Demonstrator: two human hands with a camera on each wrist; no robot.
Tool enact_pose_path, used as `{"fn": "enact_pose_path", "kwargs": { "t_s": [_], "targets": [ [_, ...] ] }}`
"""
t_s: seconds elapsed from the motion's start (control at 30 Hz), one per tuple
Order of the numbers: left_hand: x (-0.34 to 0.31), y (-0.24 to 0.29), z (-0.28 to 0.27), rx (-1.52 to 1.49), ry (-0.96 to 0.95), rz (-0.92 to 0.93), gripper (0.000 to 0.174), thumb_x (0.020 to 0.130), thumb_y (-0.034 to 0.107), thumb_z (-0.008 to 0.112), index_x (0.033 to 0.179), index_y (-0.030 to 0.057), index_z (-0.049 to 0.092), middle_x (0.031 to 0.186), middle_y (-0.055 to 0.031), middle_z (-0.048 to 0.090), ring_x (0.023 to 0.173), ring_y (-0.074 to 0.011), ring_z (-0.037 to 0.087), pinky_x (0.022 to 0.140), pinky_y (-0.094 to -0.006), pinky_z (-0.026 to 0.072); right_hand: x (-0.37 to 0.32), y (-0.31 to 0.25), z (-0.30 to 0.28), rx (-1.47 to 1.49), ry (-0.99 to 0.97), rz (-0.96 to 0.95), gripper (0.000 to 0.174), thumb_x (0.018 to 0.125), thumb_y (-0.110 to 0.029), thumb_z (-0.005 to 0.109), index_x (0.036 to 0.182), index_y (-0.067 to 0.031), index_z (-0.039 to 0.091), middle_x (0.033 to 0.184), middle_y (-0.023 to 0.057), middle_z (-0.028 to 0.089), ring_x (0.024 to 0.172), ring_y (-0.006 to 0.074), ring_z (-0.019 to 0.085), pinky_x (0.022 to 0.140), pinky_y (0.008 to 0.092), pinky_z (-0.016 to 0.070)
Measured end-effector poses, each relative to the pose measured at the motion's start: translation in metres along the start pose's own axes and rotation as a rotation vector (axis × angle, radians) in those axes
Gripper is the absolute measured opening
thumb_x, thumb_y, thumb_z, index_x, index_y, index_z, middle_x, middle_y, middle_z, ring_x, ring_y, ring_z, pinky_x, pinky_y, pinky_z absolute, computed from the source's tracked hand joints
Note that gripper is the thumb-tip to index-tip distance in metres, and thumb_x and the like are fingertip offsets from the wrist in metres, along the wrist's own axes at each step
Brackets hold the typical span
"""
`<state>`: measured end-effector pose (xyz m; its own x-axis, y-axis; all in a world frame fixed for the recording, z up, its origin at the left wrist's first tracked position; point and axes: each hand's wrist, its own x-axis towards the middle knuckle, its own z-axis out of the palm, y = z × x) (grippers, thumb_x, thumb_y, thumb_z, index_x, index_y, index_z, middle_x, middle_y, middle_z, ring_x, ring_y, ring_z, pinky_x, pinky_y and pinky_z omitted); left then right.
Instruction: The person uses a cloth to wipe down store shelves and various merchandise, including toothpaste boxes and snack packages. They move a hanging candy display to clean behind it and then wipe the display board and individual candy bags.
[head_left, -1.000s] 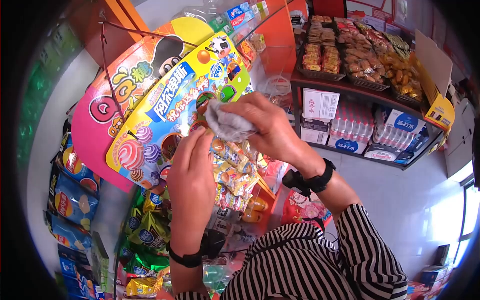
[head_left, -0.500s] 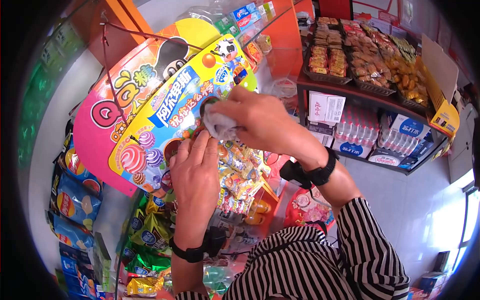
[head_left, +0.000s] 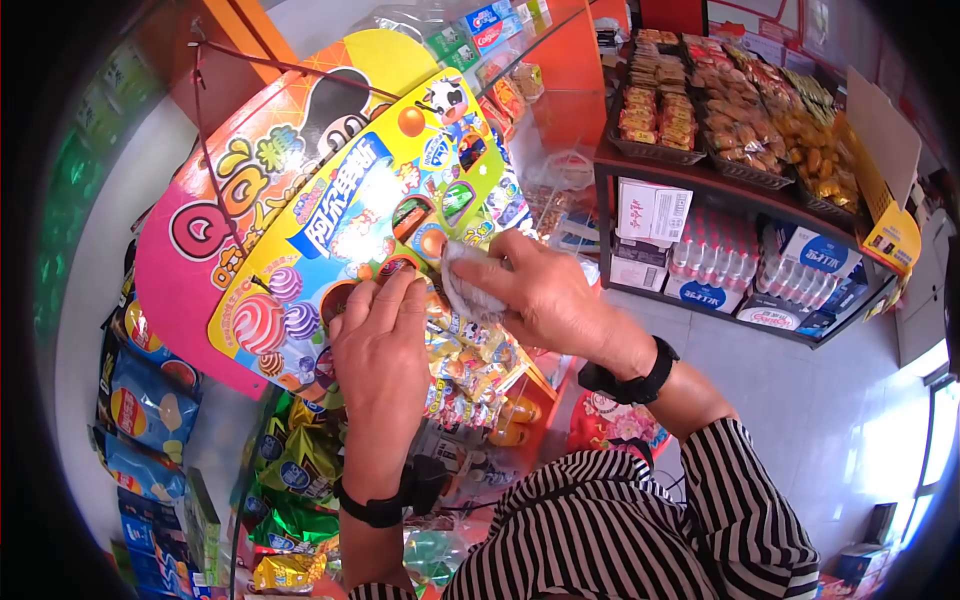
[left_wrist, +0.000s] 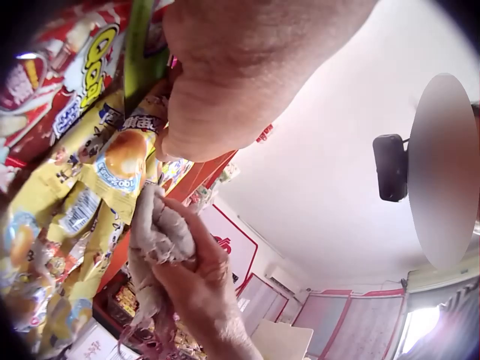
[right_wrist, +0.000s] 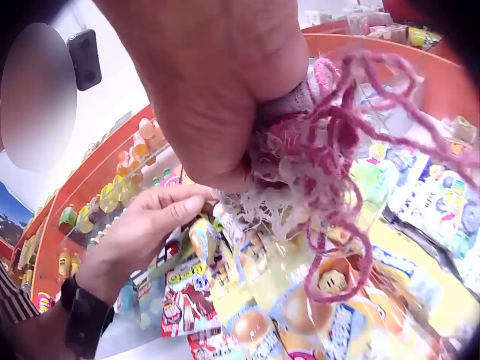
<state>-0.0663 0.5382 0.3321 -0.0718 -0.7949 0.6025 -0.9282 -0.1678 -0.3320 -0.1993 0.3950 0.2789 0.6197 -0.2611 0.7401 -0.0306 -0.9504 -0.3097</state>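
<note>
The right hand (head_left: pixel 555 300) grips a bunched grey cloth (head_left: pixel 465 280) at the lower edge of a colourful candy display board (head_left: pixel 335 205). Pink and white loose threads trail from the cloth (right_wrist: pixel 300 165) in the right wrist view. Beside it, the left hand (head_left: pixel 385 350) has its fingers over the board's lower edge; its thumb and forefinger come together there in the right wrist view (right_wrist: pixel 135 232). Yellow candy packets (left_wrist: pixel 124 161) hang just below both hands. Part of the left hand's grip is hidden behind the packets.
Behind the candy board leans a pink board (head_left: pixel 170 285). Crisp bags (head_left: pixel 150 395) hang at the left, green bags (head_left: pixel 300 465) below. A dark shelf (head_left: pixel 600 160) at the right bears baskets of snacks, with bottled water (head_left: pixel 705 245) underneath.
The right hand and cloth have moved from over the board's round cut-outs down and to the right along its edge. The left hand has stayed at the board, its fingers lower than at first.
</note>
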Motion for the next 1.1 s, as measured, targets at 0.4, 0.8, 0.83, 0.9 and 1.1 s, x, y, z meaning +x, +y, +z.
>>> {"fn": "enact_pose_path", "kwargs": {
  "t_s": [0.4, 0.8, 0.83, 0.9, 1.1],
  "targets": [
    [-0.006, 0.002, -0.004, -0.101, 0.025, 0.000, 0.025, 0.076, 0.003, 0.060, 0.100, 0.0024, 0.063, 0.109, -0.0072, 0.061, 0.105, -0.0272, 0.054, 0.082, -0.0397, 0.0412, -0.058, 0.010, 0.033, -0.026, -0.072, 0.053, 0.055, 0.064, -0.006, 0.068, 0.117, -0.0164, 0.056, 0.094, 0.0115, 0.051, 0.080, 0.0304, 0.059, 0.062, 0.0388, 0.0510],
    [-0.082, -0.003, -0.020, -0.413, 0.306, -0.166, 0.018, 0.085, -0.004, 0.053, 0.100, -0.0018, 0.061, 0.100, -0.0146, 0.062, 0.091, -0.0296, 0.060, 0.082, -0.0394, 0.0479, -0.088, 0.001, -0.021, 0.501, -0.182, 0.230, 0.061, 0.061, 0.001, 0.066, 0.120, -0.0118, 0.056, 0.093, 0.0137, 0.054, 0.087, 0.0328, 0.058, 0.076, 0.0387, 0.0482],
    [-0.089, 0.000, -0.015, -0.415, 0.306, -0.161, 0.018, 0.085, -0.004, 0.053, 0.100, -0.0018, 0.061, 0.100, -0.0146, 0.062, 0.091, -0.0296, 0.060, 0.082, -0.0394, 0.0479, -0.078, -0.007, -0.026, 0.526, -0.135, 0.191, 0.062, 0.061, 0.002, 0.066, 0.121, -0.0109, 0.056, 0.095, 0.0141, 0.054, 0.088, 0.0332, 0.058, 0.077, 0.0392, 0.0482],
    [-0.100, 0.010, -0.005, -0.621, 0.327, -0.468, 0.019, 0.090, -0.003, 0.046, 0.106, -0.0041, 0.057, 0.101, -0.0130, 0.061, 0.094, -0.0202, 0.058, 0.087, -0.0319, 0.0442, -0.057, -0.019, -0.026, 0.439, -0.098, 0.101, 0.064, 0.060, 0.002, 0.066, 0.122, -0.0093, 0.054, 0.098, 0.0145, 0.053, 0.090, 0.0336, 0.059, 0.075, 0.0395, 0.0497],
    [-0.106, 0.012, 0.002, -0.731, 0.201, -0.561, 0.021, 0.092, 0.001, 0.047, 0.111, -0.0036, 0.057, 0.101, -0.0096, 0.061, 0.091, -0.0147, 0.058, 0.080, -0.0260, 0.0462, 0.001, -0.049, 0.003, 0.177, 0.036, -0.068, 0.058, 0.064, -0.003, 0.066, 0.120, -0.0068, 0.051, 0.097, 0.0140, 0.052, 0.085, 0.0327, 0.059, 0.067, 0.0397, 0.0514]
  ]
}}
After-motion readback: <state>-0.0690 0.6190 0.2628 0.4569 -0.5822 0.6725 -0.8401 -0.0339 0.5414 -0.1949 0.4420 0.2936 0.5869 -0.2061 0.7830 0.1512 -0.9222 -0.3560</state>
